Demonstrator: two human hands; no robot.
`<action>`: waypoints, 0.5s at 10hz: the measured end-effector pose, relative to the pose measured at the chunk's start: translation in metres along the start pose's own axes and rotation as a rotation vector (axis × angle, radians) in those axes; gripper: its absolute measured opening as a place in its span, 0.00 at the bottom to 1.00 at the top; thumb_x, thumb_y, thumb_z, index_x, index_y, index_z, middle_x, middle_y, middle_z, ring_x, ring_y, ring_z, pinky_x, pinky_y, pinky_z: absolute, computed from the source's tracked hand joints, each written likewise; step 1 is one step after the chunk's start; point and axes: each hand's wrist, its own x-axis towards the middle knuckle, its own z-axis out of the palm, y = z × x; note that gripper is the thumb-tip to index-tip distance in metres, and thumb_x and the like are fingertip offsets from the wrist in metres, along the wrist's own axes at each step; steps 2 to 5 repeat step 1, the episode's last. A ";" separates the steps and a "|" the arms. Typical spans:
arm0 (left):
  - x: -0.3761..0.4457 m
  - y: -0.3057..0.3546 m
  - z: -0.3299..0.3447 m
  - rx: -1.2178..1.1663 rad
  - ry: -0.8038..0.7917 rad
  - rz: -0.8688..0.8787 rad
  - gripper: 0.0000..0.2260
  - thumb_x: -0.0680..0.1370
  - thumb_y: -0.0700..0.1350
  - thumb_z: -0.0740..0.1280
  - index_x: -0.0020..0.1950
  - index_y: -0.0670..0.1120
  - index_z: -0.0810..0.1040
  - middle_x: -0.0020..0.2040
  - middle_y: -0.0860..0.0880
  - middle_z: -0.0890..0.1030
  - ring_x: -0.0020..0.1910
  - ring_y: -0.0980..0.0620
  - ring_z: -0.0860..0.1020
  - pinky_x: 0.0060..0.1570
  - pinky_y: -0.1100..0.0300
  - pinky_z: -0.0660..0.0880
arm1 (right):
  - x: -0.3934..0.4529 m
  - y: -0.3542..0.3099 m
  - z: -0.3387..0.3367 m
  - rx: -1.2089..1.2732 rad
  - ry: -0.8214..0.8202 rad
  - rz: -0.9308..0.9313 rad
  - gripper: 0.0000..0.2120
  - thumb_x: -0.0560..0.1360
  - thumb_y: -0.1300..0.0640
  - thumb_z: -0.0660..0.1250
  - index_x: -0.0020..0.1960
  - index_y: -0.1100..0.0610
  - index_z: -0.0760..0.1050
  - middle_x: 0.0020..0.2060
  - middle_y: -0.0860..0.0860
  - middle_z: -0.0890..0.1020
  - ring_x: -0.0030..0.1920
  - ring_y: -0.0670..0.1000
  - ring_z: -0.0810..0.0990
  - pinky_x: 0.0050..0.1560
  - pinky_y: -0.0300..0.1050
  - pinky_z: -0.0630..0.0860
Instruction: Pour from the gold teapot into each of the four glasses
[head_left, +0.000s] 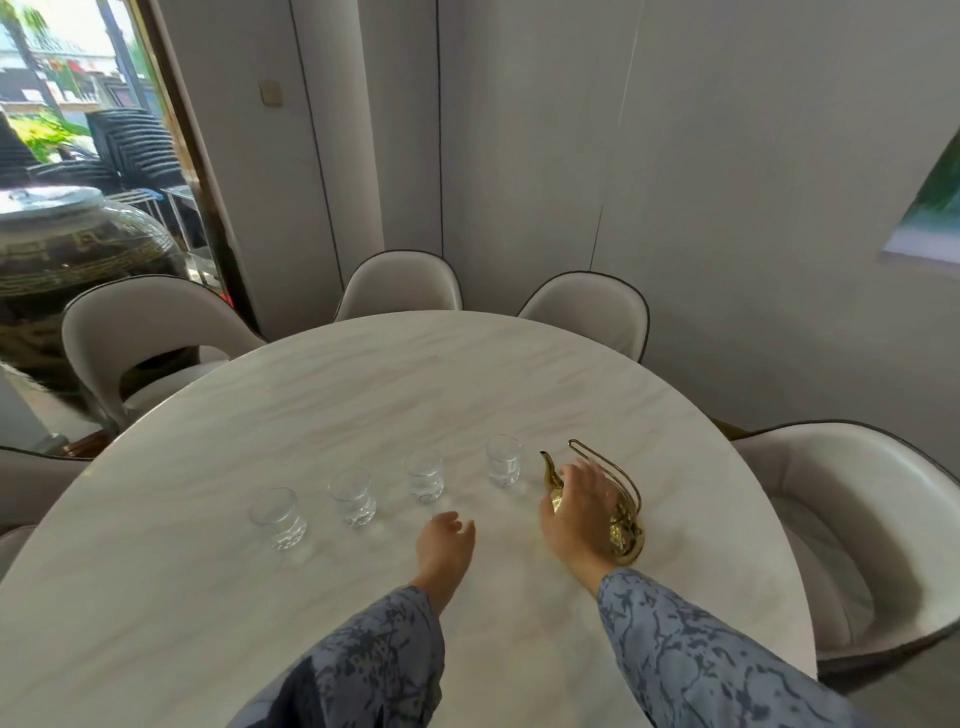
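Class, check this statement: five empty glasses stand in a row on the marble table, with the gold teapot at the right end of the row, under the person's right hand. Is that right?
Not quite. The head view shows four glasses, not five: first, second, third and fourth. The rest holds: they look empty, stand in a row on the marble table, and the gold teapot sits at the right end under the right hand.

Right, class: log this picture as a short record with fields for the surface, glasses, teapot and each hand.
surface: round pale table
glasses: four in a row, looking empty, at
teapot: gold, right of the row, spout toward the glasses
right hand: spread over the teapot, grip unclear
left hand: loosely curled, holding nothing
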 end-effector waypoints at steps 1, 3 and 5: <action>-0.017 -0.005 -0.036 -0.005 0.105 0.046 0.18 0.78 0.44 0.67 0.67 0.39 0.77 0.60 0.42 0.82 0.59 0.45 0.80 0.57 0.59 0.73 | -0.024 -0.022 0.004 0.023 -0.069 -0.077 0.12 0.76 0.56 0.66 0.58 0.57 0.76 0.57 0.52 0.79 0.63 0.55 0.73 0.68 0.53 0.64; -0.017 -0.005 -0.036 -0.005 0.105 0.046 0.18 0.78 0.44 0.67 0.67 0.39 0.77 0.60 0.42 0.82 0.59 0.45 0.80 0.57 0.59 0.73 | -0.024 -0.022 0.004 0.023 -0.069 -0.077 0.12 0.76 0.56 0.66 0.58 0.57 0.76 0.57 0.52 0.79 0.63 0.55 0.73 0.68 0.53 0.64; -0.017 -0.005 -0.036 -0.005 0.105 0.046 0.18 0.78 0.44 0.67 0.67 0.39 0.77 0.60 0.42 0.82 0.59 0.45 0.80 0.57 0.59 0.73 | -0.024 -0.022 0.004 0.023 -0.069 -0.077 0.12 0.76 0.56 0.66 0.58 0.57 0.76 0.57 0.52 0.79 0.63 0.55 0.73 0.68 0.53 0.64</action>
